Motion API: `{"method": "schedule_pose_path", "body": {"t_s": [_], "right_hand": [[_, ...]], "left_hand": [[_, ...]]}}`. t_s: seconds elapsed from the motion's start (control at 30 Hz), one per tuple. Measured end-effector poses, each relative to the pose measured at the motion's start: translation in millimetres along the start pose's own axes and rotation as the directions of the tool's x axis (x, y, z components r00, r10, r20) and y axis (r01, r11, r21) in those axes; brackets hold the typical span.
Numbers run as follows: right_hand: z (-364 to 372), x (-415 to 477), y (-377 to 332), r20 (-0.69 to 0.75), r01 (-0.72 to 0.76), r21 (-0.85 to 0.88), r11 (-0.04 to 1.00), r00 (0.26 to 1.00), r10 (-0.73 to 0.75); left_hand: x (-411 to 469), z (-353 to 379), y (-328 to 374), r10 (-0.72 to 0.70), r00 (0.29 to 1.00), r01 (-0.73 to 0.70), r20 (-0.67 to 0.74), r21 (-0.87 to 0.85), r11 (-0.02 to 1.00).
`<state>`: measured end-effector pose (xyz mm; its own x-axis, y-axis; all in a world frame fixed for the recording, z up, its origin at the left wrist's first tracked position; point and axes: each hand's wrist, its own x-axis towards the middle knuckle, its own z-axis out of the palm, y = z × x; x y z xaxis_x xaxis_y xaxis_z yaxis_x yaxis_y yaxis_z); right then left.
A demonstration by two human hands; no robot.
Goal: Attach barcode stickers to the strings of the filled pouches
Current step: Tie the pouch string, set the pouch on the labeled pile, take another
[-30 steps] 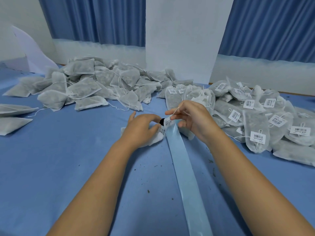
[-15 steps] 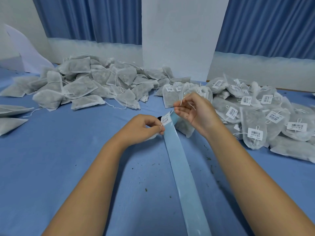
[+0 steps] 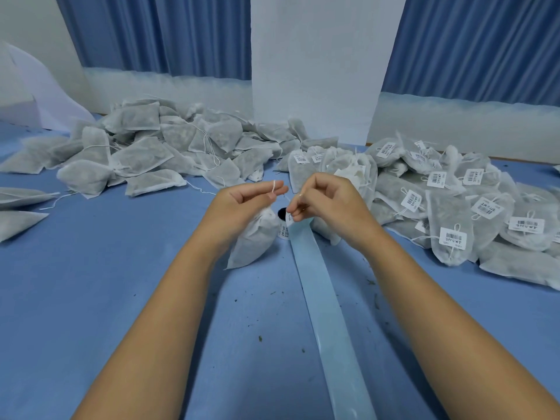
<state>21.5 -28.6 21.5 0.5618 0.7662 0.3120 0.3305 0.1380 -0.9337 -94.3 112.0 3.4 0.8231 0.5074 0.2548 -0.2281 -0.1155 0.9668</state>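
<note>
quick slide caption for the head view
Left hand holds the white string of a white fabric pouch; right hand pinches a white barcode sticker on the pale blue backing strip.

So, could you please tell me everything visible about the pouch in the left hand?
The pouch is white, translucent mesh-like fabric, filled and plump. It hangs tilted under the left hand, lower corner near the table. Its string loops up, pinched by that hand. The sticker pinched by the right hand is not on it yet.

Matt fibrous cloth pouches (image 3: 254,237); glossy smooth liner strip (image 3: 327,316); paper stickers (image 3: 453,237)
</note>
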Motion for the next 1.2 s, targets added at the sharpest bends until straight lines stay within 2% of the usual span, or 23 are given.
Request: {"method": "schedule_pose_path", "body": {"t_s": [0.1,0.2,0.3,0.37,0.5,0.57,0.67,0.8,0.9,1.03,1.2], "right_hand": [[2.8,-0.8,-6.0,0.078,0.039,-0.021,0.999,0.996,-0.037],[1.7,1.0,-5.8,0.045,0.071,-0.091,0.993,0.997,-0.067],[-4.7,5.6,1.4,-0.072,0.038,-0.262,0.964,0.996,-0.058],[-9.1,8.1,7.3,-0.118,-0.004,-0.376,0.927,0.992,-0.043],[-13.6,9.0,15.1,-0.074,-0.056,-0.477,0.877,0.997,0.023],[-14.0,9.0,14.5,-0.105,-0.095,-0.508,0.856,0.993,0.048],[-15.2,7.4,5.4,-0.1,-0.072,-0.482,0.873,0.995,0.027],[-17.5,3.2,-3.4,0.066,-0.101,-0.356,0.929,0.989,0.133],[-16.4,2.3,-2.5,0.126,-0.138,-0.33,0.934,0.974,0.188],[-14.6,2.2,1.1,0.117,-0.18,-0.249,0.952,0.97,0.214],[-9.6,3.3,3.0,0.013,-0.199,-0.329,0.923,0.977,0.215]], "left_hand": [[-4.0,5.7,-1.3,0.042,0.998,-0.05,0.055,0.163,0.985],[-5.7,10.1,-4.1,-0.01,0.984,-0.055,0.178,0.353,0.934],[-7.2,11.9,-3.8,-0.111,0.959,0.022,0.261,0.322,0.947],[-7.5,12.4,-4.4,-0.107,0.958,0.033,0.266,0.267,0.963],[-5.7,10.9,-4.7,-0.102,0.963,0.067,0.251,0.146,0.987],[-4.0,9.7,-5.4,-0.102,0.964,0.076,0.245,0.112,0.991],[-1.5,7.2,-7.1,-0.095,0.971,0.084,0.22,0.058,0.995],[0.4,3.7,-7.3,-0.062,0.976,0.055,0.207,0.04,0.998],[0.4,3.7,-6.7,-0.055,0.976,0.048,0.213,0.042,0.998],[-0.1,3.4,-6.0,-0.067,0.979,0.059,0.194,0.047,0.997],[0.0,3.2,-3.7,-0.121,0.989,0.115,0.079,0.076,0.99]]}}
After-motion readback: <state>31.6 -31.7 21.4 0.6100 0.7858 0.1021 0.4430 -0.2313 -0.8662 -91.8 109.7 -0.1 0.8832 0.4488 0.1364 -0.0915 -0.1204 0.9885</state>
